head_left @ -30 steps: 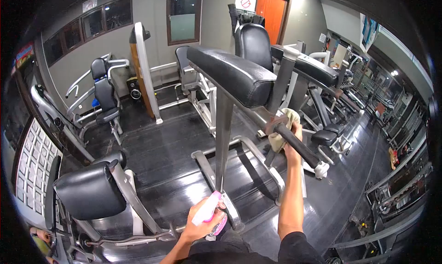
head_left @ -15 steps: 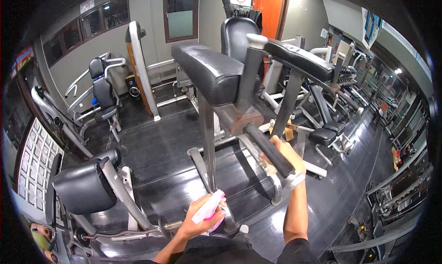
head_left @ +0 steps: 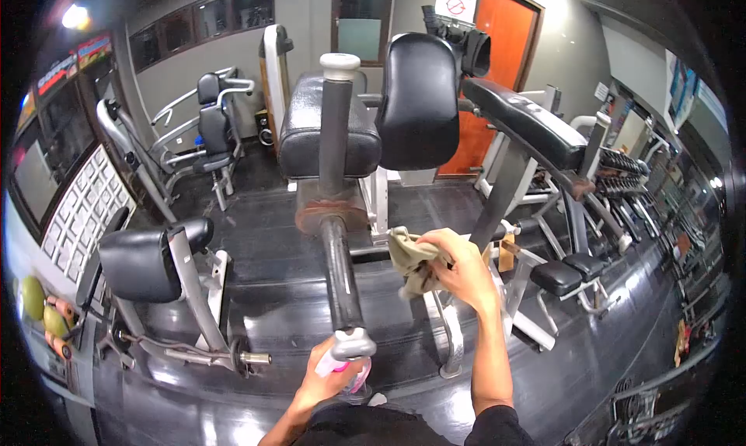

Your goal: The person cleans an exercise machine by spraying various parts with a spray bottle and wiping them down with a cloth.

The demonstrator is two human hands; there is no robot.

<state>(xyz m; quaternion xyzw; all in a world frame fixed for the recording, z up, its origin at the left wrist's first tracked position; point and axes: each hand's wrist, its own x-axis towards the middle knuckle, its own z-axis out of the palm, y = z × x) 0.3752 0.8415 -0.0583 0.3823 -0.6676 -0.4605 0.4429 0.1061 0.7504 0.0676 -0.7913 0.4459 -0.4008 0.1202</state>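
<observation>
My right hand [head_left: 462,269] pinches a crumpled beige cloth [head_left: 412,263], held in the air to the right of the machine's black grip handle [head_left: 339,271]. The handle points down toward me and has a silver end cap [head_left: 353,343]. Behind that cap, my left hand [head_left: 325,378] is closed around a pink and white spray bottle [head_left: 359,378], partly hidden by the cap. Above the handle rise an upright post with a pale cap [head_left: 339,64] and a black padded armrest [head_left: 330,131]. The cloth does not touch the handle.
A black backrest [head_left: 420,100] stands behind the handle, and a second armrest [head_left: 536,123] extends on the right. To the left are a padded bench [head_left: 140,263] and a curl bar [head_left: 186,355] low down. Dumbbell racks [head_left: 622,174] line the right side.
My right hand has come off the handle and now shows the cloth beside it. The view has shifted right, putting the handle nearer the middle, above my left hand with the bottle.
</observation>
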